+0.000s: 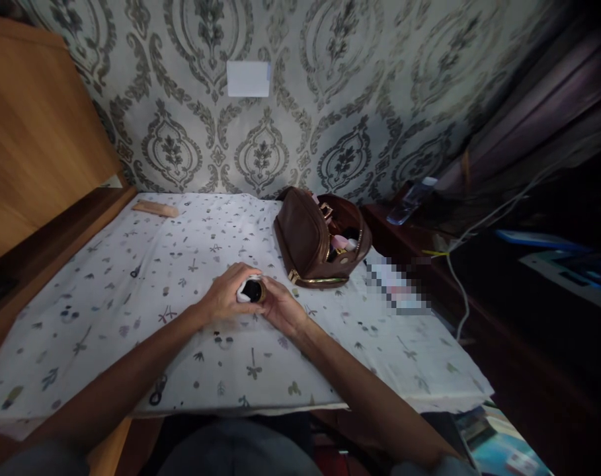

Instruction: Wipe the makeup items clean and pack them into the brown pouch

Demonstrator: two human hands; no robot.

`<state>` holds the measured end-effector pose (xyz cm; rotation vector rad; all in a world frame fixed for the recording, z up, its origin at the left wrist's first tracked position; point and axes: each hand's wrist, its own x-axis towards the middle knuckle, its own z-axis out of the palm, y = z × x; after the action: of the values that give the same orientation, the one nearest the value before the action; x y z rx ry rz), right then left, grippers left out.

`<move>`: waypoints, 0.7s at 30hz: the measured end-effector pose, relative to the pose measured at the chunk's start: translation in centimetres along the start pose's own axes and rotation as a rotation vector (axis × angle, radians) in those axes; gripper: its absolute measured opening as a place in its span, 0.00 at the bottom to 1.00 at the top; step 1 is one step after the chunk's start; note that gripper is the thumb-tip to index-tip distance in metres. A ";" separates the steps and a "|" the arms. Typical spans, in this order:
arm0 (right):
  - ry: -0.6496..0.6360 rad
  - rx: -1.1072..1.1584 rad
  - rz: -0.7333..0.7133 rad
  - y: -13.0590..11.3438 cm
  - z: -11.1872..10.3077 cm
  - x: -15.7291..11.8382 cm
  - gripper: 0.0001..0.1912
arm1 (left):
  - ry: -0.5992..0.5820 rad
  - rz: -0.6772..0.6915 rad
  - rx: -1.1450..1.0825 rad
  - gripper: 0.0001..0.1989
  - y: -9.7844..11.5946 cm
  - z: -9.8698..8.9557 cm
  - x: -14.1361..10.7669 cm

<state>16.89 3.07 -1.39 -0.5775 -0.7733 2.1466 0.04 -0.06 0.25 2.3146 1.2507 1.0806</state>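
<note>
Both hands meet around a small round container with a dark, black top (252, 291), near the middle of the cloth-covered table. My left hand (225, 291) curls round its left side, with something white between the hand and the dark part. From the right, my right hand (284, 307) presses against the container's other side, its fingers partly hidden behind it. Just beyond my right hand a brown bag (305, 235) stands unzipped, with pink, white and gold-coloured small items showing inside.
A wooden piece (155, 209) lies at the table's back left. Beside the bag is a blurred-out flat item (398, 285). Wooden furniture (37, 132) borders the left; a clear case (412, 200) and a white cable (459, 291) are at the right.
</note>
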 end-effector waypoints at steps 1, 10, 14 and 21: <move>0.010 0.004 -0.010 0.0 0.0 0.1 0.15 | -0.005 -0.004 0.022 0.29 -0.1 0.0 0.0; 0.102 -0.574 -0.214 -0.7 -0.4 -0.5 0.22 | 0.061 -0.120 0.153 0.17 -1.3 0.8 -0.5; 0.140 -0.877 -0.332 -0.4 -0.7 -0.5 0.24 | 0.007 -0.196 0.144 0.11 -1.5 0.9 -0.6; 0.113 -0.726 -0.316 -1.2 -0.9 -0.4 0.28 | -0.004 -0.267 -0.001 0.10 -0.2 0.4 -0.1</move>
<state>18.32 3.66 -1.10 -0.8624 -1.4817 1.4965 0.19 0.02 -0.13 2.0717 1.5042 0.9834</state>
